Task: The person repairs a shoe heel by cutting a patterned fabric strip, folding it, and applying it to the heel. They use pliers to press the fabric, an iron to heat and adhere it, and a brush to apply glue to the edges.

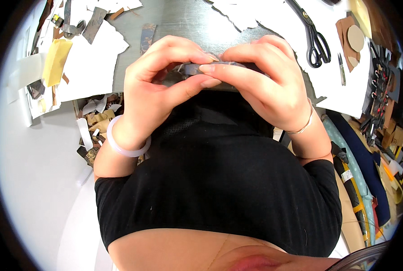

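Near the table's front edge, my left hand (154, 79) and my right hand (271, 81) meet in front of my chest. Between their fingertips is a small dark grey-blue patterned piece (192, 69), seemingly of fabric or leather. The left thumb presses it from below while the left index finger curls over it. My right thumb and fingers pinch it from the other side, and they hide much of its shape. A flat patterned strip (148, 37) of similar look lies on the table just beyond my left hand.
White paper sheets (91, 67) with torn edges cover parts of the grey metal tabletop (179, 22). Large black scissors (316, 45) and a thin pointed tool (342, 70) lie at right. Scraps fill a bin (100, 119) below left; fabric rolls (357, 162) stand at right.
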A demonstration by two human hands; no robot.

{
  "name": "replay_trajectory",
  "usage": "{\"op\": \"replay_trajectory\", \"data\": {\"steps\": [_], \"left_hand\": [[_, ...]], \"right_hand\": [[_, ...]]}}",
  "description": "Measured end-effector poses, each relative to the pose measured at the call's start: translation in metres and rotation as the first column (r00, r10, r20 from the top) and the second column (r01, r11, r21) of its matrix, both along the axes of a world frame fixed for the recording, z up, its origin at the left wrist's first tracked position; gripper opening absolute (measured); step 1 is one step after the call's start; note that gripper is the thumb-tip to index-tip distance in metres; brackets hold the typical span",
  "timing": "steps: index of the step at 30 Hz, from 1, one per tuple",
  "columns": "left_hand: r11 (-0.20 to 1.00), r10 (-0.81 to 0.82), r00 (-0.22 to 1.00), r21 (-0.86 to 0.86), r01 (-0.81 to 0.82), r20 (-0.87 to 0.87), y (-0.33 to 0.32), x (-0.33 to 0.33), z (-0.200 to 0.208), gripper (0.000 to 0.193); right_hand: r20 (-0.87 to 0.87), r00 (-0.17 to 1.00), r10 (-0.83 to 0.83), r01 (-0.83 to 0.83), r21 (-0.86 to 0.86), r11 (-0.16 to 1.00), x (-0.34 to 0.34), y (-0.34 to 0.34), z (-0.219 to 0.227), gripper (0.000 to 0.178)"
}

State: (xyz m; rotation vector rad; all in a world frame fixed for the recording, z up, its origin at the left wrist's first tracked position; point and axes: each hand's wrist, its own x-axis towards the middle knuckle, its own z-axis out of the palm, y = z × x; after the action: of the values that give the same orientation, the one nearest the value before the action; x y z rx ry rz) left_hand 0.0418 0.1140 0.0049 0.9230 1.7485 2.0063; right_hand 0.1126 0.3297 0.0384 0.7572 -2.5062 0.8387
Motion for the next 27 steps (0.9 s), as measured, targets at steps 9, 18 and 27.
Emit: {"op": "replay_trajectory", "data": {"steps": [9,18,27], "left_hand": [[1.0,-0.007,0.999,-0.005,0.007,-0.039,-0.005,-0.003,-0.02,0.03],[0.999,0.043,0.999,-0.013,-0.043,-0.011,-0.008,0.002,-0.027,0.028],[0.995,0.046,0.989,0.1,-0.032,-0.143,-0.004,-0.003,-0.024,0.031]], "right_hand": [[0.124,0.992,-0.038,0.031,0.054,0.998,-0.001,-0.002,0.0,0.04],[0.176,0.979,-0.101,0.124,-0.127,0.984,0.001,-0.006,-0.021,0.042],[0.147,0.989,0.025,0.045,-0.454,0.89,0.007,-0.02,-0.036,0.048]]}}
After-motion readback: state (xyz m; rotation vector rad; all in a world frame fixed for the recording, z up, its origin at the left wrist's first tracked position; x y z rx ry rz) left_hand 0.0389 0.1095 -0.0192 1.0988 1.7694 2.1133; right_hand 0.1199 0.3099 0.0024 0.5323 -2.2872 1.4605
